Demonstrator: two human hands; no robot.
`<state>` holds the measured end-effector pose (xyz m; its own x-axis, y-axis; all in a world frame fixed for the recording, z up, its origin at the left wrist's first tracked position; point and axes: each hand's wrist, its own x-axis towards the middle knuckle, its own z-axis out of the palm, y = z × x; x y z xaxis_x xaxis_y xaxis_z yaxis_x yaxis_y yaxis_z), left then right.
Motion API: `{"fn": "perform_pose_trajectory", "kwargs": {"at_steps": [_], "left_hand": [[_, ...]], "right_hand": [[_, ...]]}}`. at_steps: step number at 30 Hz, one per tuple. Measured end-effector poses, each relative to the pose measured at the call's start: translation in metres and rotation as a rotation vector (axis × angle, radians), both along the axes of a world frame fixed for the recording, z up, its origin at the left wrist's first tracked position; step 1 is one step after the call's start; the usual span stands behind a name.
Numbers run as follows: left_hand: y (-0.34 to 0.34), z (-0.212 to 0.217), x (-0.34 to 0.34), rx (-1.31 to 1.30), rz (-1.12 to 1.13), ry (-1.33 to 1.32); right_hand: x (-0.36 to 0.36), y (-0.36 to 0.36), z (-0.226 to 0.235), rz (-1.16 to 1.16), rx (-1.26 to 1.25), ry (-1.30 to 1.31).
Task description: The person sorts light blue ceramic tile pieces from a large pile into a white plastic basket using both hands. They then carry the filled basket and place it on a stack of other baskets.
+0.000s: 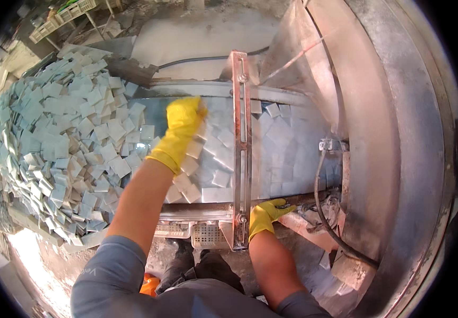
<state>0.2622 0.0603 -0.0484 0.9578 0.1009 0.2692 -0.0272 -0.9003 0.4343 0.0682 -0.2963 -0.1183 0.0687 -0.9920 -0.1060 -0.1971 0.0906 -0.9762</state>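
A dusty workshop floor, grey with powder, lies around a sloped metal chute [271, 159] whose surface carries flat, pale square tiles [216, 177] toward a rusty upright metal bar [241, 153] that crosses it. To the left, a large heap of the same pale grey-blue square tiles [65, 138] fills a wide tray and spills to the chute's mouth. The person's left hand [182, 124], in a yellow rubber glove, reaches forward onto the chute — fingers spread flat and open over the tiles, palm down, gripping nothing. The right hand [266, 214], also in a yellow rubber glove, rests at the chute's lower front edge just right of the bar's foot, fingers pointing right and loosely extended; whether it clasps the edge cannot be told. A black cable [321, 196] hangs down the right side, and white perforated plastic crates [192, 232] sit under the chute.
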Motion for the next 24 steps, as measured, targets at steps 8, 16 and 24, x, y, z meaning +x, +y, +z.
{"fn": "perform_pose_trajectory", "kwargs": {"at_steps": [8, 16, 24], "left_hand": [[0.103, -0.007, -0.067, 0.33, -0.11, -0.276], [-0.052, -0.004, -0.09, 0.245, 0.184, 0.039], [-0.034, 0.019, -0.186, -0.019, -0.386, 0.068]], "right_hand": [[-0.015, 0.012, -0.008, 0.097, -0.324, 0.321], [-0.001, 0.04, 0.043, 0.09, -0.077, 0.436], [-0.009, 0.008, 0.011, 0.061, 0.002, 0.168]]}}
